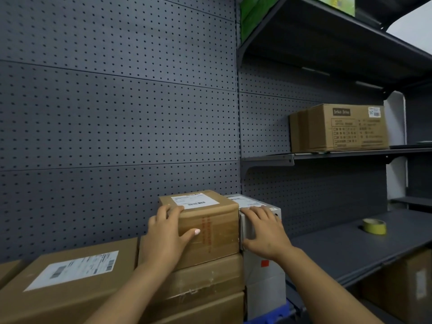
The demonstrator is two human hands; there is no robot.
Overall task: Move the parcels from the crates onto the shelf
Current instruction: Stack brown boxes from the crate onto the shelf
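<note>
1. Dark pegboard wall (117, 118) behind, grey shelf (350, 249) running off to the right, bare but for a roll of yellow tape (374, 226).
2. Dead ahead, a small brown parcel (210, 228) sits on top of a stack of brown boxes (205, 288), touching a white parcel (259, 206) on its right.
3. Left hand (167, 237) grips the brown parcel's near left corner, fingers over the top edge, thumb across the front.
4. Right hand (264, 230) lies spread on the white parcel's near top edge, fingers only slightly bent, pressing rather than clamped.
5. The key relation: both parcels are straight in front, and the open shelf lies to the right and lower, so the right hand is nearer to it.
6. A blue crate edge (268, 316) peeks out below; the rest is hidden.
</note>
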